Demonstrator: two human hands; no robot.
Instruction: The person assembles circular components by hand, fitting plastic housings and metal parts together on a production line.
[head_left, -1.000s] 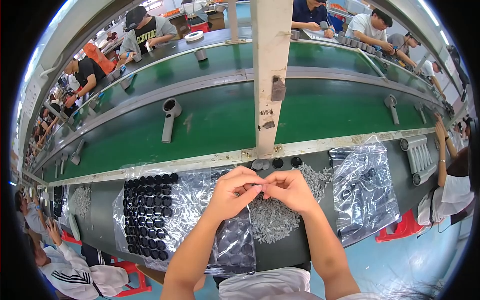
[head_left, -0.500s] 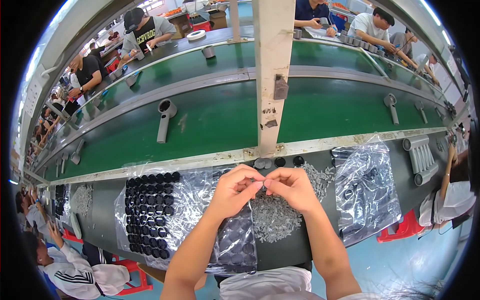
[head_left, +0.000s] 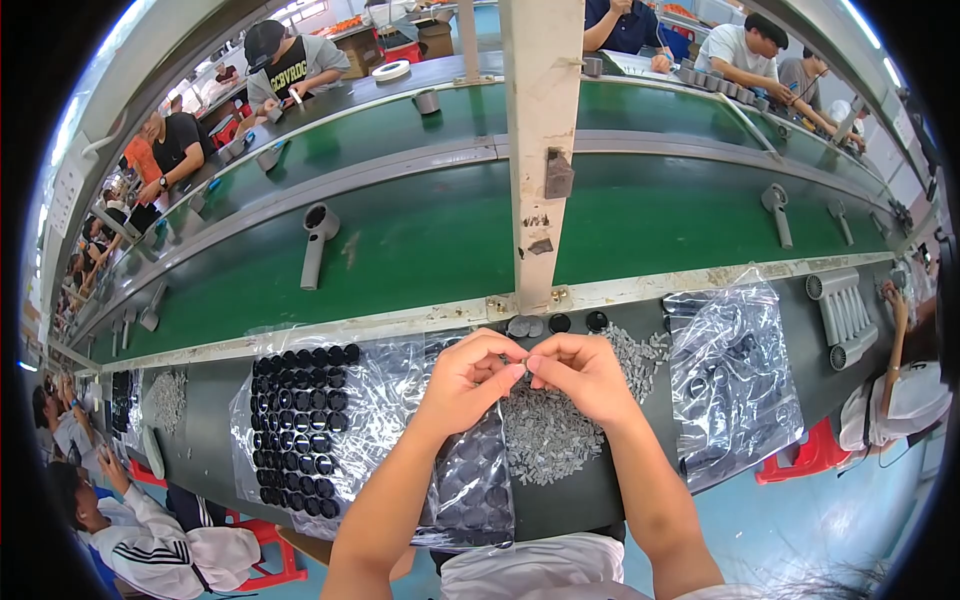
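My left hand [head_left: 470, 380] and my right hand [head_left: 582, 378] meet fingertip to fingertip over the bench, both pinched closed. Whatever sits between them is tiny and mostly covered by the fingers, so its kind cannot be made out. Directly beneath lies a heap of small grey plastic pieces [head_left: 550, 440]. Left of my hands, rows of round black caps [head_left: 300, 430] rest on a clear plastic bag [head_left: 385, 400]. Just beyond my fingers are grey discs [head_left: 525, 327] and two black caps, one of them a round black cap [head_left: 597, 321] on the right.
A pale post [head_left: 545, 120] rises in front of me. Beyond the bench runs a green conveyor [head_left: 420, 220] carrying a grey handled part [head_left: 316, 245]. To the right lie another plastic bag [head_left: 735, 380] and stacked grey tubular parts [head_left: 845, 318]. Co-workers sit across and on both sides.
My hands stay nearly in place, still pinched together. On the conveyor, the grey handled parts have shifted slightly left. A co-worker across has raised a hand.
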